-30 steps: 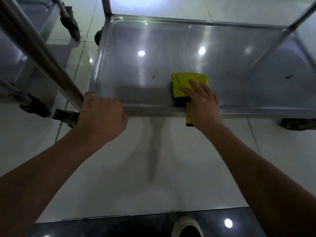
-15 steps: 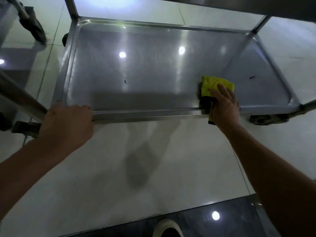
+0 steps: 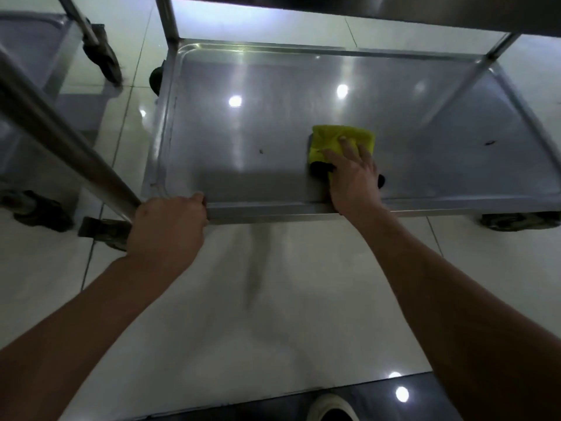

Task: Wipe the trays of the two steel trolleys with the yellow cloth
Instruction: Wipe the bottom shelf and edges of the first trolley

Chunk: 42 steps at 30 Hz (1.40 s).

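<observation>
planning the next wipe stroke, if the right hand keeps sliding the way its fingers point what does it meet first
Probably nothing soon: the right hand presses the yellow cloth toward the far side, and bare tray lies ahead until its far rim; depth is hard to judge.

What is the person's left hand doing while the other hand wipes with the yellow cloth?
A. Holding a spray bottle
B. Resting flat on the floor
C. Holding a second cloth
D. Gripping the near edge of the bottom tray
D: the left hand curls over the near rim of the bottom tray at its corner, while the right hand presses the yellow cloth flat on the tray's surface.
</observation>
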### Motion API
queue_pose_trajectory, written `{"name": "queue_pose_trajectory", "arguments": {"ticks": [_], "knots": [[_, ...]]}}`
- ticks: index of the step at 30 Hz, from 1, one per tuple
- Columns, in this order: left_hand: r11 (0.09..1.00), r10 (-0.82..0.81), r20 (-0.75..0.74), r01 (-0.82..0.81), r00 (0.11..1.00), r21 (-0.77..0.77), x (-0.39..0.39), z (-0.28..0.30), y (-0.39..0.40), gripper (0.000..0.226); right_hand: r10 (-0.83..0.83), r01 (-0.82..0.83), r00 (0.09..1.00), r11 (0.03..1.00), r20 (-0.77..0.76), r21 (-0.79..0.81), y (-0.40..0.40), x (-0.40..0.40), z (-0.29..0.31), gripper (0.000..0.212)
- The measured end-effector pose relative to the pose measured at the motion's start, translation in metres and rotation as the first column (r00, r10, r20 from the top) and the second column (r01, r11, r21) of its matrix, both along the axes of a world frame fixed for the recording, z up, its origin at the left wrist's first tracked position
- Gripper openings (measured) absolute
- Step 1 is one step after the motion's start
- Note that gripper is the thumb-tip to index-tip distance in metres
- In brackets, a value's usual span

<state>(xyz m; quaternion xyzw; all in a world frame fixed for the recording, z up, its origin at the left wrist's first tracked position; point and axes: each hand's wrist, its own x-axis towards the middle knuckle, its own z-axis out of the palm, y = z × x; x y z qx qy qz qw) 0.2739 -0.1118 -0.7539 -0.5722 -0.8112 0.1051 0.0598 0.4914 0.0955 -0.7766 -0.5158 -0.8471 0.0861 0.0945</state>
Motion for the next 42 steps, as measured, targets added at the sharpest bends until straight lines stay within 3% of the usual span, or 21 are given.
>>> {"name": "queue_pose_trajectory", "arguments": {"ticks": [3,7,18,23,29,34,39,42], "knots": [[1.0,-0.005,-0.004,0.005,1.0,-0.017,0.002,0.0,0.0,0.008,0.106,-0.107,0.994,0.993,-0.032,-0.041,-0.023,-0.06,-0.003,0.057],[1.0,-0.009,0.01,0.009,1.0,0.003,-0.003,-0.003,-0.003,0.021,0.256,-0.259,0.966,0.962,-0.039,-0.088,-0.046,-0.128,-0.005,0.056],[0.999,-0.036,-0.052,0.037,0.998,0.018,-0.006,-0.007,-0.011,0.014,0.568,-0.566,0.822,0.809,-0.031,-0.159,-0.064,-0.216,0.0,0.058],[0.999,-0.007,0.025,0.006,1.0,0.048,-0.01,-0.007,-0.007,0.007,0.551,-0.552,0.834,0.832,-0.033,-0.052,-0.052,-0.198,-0.006,0.052],[1.0,-0.024,0.022,0.024,0.999,0.02,-0.008,-0.003,-0.002,0.018,0.365,-0.367,0.928,0.93,-0.076,-0.011,-0.032,-0.151,-0.019,0.054],[0.998,0.005,0.044,-0.007,0.999,0.057,-0.009,0.001,-0.003,0.012,0.276,-0.274,0.958,0.961,-0.074,0.036,-0.014,-0.111,-0.018,0.047],[0.997,0.069,0.139,-0.075,0.988,0.036,-0.006,0.013,0.015,0.039,0.214,-0.212,0.971,0.977,-0.103,0.029,-0.002,-0.083,-0.016,0.051],[0.994,0.054,0.262,-0.076,0.964,0.075,0.001,0.017,0.045,0.042,0.216,-0.214,0.967,0.976,-0.134,0.029,-0.001,-0.085,-0.016,0.049]]}}
